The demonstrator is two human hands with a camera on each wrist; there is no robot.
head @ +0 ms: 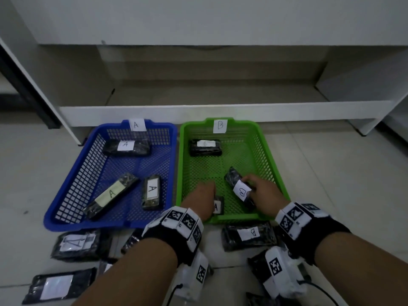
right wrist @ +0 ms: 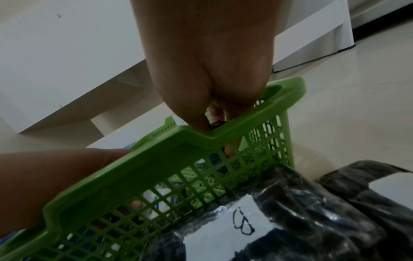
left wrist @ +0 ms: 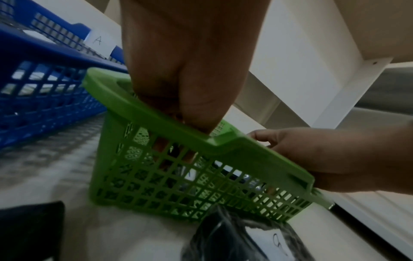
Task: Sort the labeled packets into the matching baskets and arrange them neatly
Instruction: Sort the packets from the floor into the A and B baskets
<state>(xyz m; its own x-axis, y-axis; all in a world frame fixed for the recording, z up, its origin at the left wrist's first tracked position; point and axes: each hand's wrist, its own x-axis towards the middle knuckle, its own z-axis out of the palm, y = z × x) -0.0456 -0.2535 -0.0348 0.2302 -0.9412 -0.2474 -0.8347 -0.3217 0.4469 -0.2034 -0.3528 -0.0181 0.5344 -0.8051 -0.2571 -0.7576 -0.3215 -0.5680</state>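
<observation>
Two baskets stand side by side on the floor: a blue basket (head: 110, 224) tagged A and a green basket (head: 234, 219) tagged B. My left hand (head: 208, 195) reaches over the green basket's near rim (left wrist: 201, 141), fingers curled down onto a black packet labelled A (head: 218, 206) that it half hides. My right hand (head: 249, 184) grips a black packet labelled B (head: 239, 188) lying slanted on the green floor. Another B packet (head: 206, 147) lies at the back. The blue basket holds three A packets (head: 125, 146), (head: 110, 194), (head: 152, 192).
Loose black packets lie on the floor in front of the baskets: an A packet (head: 77, 244), a B packet (head: 249, 235), one with a blank-looking label (head: 57, 286) and others under my arms. A low white shelf unit (head: 198, 111) stands right behind the baskets.
</observation>
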